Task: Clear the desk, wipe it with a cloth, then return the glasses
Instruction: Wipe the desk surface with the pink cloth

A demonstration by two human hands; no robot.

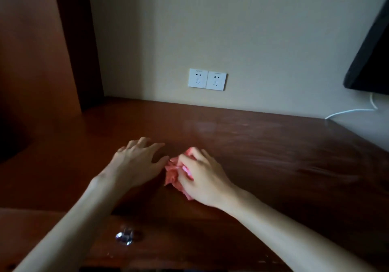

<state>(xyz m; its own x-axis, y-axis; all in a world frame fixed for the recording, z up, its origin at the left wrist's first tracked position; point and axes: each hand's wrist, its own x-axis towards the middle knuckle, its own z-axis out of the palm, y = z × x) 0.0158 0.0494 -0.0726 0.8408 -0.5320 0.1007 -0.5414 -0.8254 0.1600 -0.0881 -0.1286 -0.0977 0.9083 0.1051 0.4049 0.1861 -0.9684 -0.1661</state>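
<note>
Mid-worktop [263,145], toward near edge: right hand [202,179] clutches bunched pink cloth [173,173], cloth showing at its left side. Left hand [136,160] spread flat, fingers relaxed, just beside cloth. Bare worktop stretches right and back to wall; glasses not visible.

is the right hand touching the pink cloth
Touching. The head view shows the right hand with its fingers curled round the bunched pink cloth on the desk.

Dim room; beige wall [252,30], double socket [207,79], dark screen [372,61] at right.
</note>
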